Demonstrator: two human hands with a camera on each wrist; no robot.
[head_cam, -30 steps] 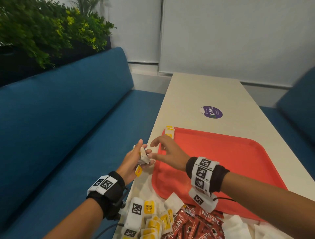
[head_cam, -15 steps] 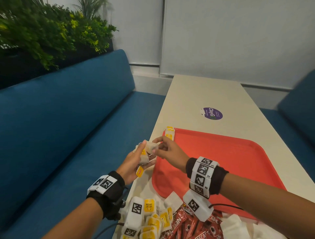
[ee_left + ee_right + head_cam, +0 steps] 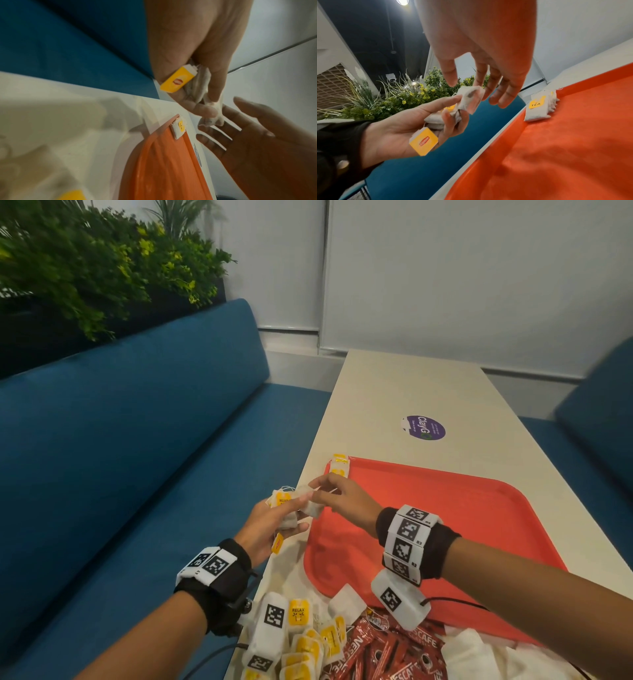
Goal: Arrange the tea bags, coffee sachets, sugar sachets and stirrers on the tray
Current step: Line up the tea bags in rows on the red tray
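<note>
My left hand (image 3: 291,510) hovers just off the table's left edge, beside the orange tray (image 3: 462,518). It grips a bunch of tea bags (image 3: 284,501) (image 3: 436,120), and a yellow tag (image 3: 277,543) (image 3: 423,141) dangles from it. My right hand (image 3: 318,491) reaches across the tray's left rim, thumb and forefinger pinching the top of one white tea bag (image 3: 470,100) in that bunch. A few tea bags (image 3: 339,465) (image 3: 536,108) (image 3: 179,127) stand stacked in the tray's far left corner. The rest of the tray (image 3: 556,148) is bare.
At the table's near edge lie a heap of yellow-tagged tea bags (image 3: 308,642), red Nescafe sachets (image 3: 387,655) and white sachets (image 3: 479,652). A blue sofa (image 3: 137,440) runs along the left, with plants (image 3: 85,268) behind it. A purple sticker (image 3: 423,428) lies beyond the tray.
My right hand closed the small gap to my left hand and took hold of a tea bag in the bunch. The left hand stayed almost still.
</note>
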